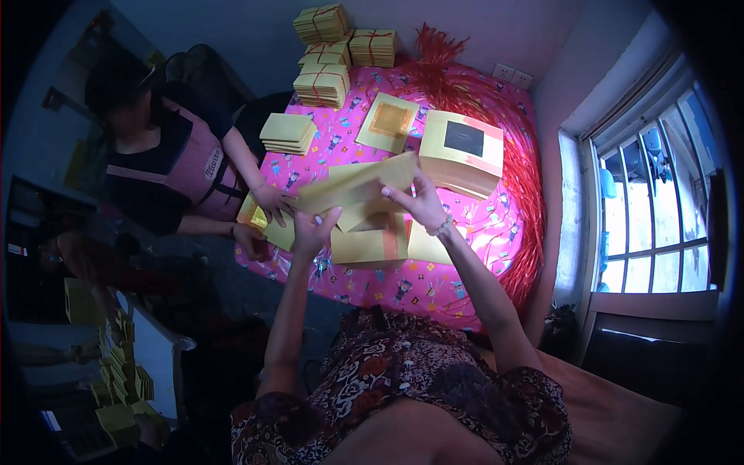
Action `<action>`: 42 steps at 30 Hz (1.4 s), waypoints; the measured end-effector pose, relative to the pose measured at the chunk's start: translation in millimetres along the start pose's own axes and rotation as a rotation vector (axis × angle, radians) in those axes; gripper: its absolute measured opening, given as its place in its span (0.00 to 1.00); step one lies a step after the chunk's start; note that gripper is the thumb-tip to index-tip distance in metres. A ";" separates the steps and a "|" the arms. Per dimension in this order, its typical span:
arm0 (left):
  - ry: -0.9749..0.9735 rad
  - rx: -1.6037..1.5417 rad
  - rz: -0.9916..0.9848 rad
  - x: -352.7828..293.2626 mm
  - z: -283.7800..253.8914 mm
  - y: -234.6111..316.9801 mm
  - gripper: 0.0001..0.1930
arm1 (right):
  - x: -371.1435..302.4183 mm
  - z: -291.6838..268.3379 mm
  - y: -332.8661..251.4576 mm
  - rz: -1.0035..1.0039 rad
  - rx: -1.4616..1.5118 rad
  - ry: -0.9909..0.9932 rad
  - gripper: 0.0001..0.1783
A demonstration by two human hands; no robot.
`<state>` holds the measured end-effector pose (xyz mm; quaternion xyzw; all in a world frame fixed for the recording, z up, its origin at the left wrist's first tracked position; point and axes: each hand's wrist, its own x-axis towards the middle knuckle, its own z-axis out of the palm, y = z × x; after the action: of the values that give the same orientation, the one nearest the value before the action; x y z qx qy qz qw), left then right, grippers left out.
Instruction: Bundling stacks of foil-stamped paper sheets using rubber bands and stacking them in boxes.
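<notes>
Above the pink table, a folded sheet of yellow paper (358, 184) is stretched between my two hands. The fingers of my left hand (315, 231) are closed on its lower left corner, thumb on top. At its right end my right hand (422, 200) pinches the edge between thumb and fingers. Beneath lie more yellow papers (360, 245), one with a reddish strip, partly covered by the held sheet. To the right of my right hand stands a thick stack of yellow paper (465, 159) with a dark square on top.
A co-worker (182, 155) in a pink apron handles yellow paper at the table's left edge. Behind are bundles tied with red string (322, 84), a small paper pile (288, 133) and a sheet with a gold square (390, 120). Red strands (521, 225) run along the table's right side.
</notes>
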<state>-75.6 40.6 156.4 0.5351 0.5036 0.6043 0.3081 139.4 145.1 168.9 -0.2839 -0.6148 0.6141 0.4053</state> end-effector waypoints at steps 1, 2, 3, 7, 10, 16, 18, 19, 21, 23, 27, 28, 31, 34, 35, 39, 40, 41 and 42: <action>0.019 -0.119 -0.081 -1.0 3.3 -2.0 0.15 | -3.6 1.9 -11.0 -0.122 -0.090 -0.038 0.22; 0.019 -0.118 -0.079 -0.2 4.9 -4.2 0.15 | -2.0 2.3 -7.4 -0.124 -0.089 -0.039 0.22; 0.082 -0.054 -0.012 1.2 6.8 -6.5 0.17 | 0.1 2.8 -0.7 -0.149 -0.046 -0.028 0.21; 0.184 -0.014 0.054 10.9 16.1 1.8 0.15 | 4.2 1.6 -4.6 -0.137 -0.021 -0.033 0.20; 0.180 -0.237 0.003 24.2 18.9 25.2 0.14 | 8.0 0.7 -14.7 -0.173 -0.038 -0.015 0.20; 0.071 -0.115 -0.056 9.6 19.1 3.9 0.16 | 0.2 9.4 5.4 -0.070 0.108 0.033 0.24; 0.081 -0.148 -0.047 10.4 21.1 -0.7 0.16 | -0.6 4.4 12.6 -0.086 0.060 0.018 0.25; 0.095 -0.178 -0.035 10.9 21.8 -1.6 0.17 | -0.4 2.7 13.6 -0.105 0.013 -0.001 0.26; 0.088 -0.175 -0.048 12.2 20.3 -2.8 0.17 | 2.3 1.8 16.4 -0.122 0.016 -0.004 0.28; 0.083 -0.171 -0.063 11.1 21.4 -4.4 0.17 | 0.2 3.6 17.7 -0.159 -0.041 -0.029 0.32; 0.054 -0.068 -0.052 4.6 20.7 -14.4 0.16 | -5.8 9.6 6.8 -0.166 -0.117 0.021 0.31; 0.075 -0.091 -0.043 6.6 23.3 -15.6 0.16 | -4.2 6.7 8.6 -0.165 -0.085 0.032 0.30; 0.109 -0.107 -0.019 9.8 29.9 -14.2 0.17 | -5.6 4.6 14.8 -0.169 -0.089 0.067 0.28; 0.155 -0.089 -0.059 15.8 33.9 -4.9 0.18 | -1.9 -1.7 12.8 -0.128 -0.196 0.079 0.24; 0.190 -0.076 -0.112 18.0 34.4 -2.3 0.18 | 0.2 -2.7 8.5 -0.083 -0.267 0.065 0.21; 0.293 -0.043 -0.145 19.9 49.6 16.8 0.28 | -5.5 -6.8 -14.5 -0.050 -0.359 0.061 0.21; 0.272 0.005 -0.092 17.1 47.5 9.2 0.32 | -11.7 -6.1 -13.2 -0.022 -0.321 0.058 0.22; 0.284 -0.025 -0.207 8.5 48.8 3.3 0.33 | -20.1 -4.5 -11.9 0.007 -0.283 0.055 0.23; 0.297 -0.054 -0.322 -2.1 50.1 -1.5 0.34 | -28.3 -3.1 -1.0 -0.021 -0.328 0.028 0.25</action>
<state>-27.4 53.1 150.2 0.3443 0.6061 0.6327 0.3374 156.6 122.6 165.3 -0.3483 -0.7040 0.4973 0.3685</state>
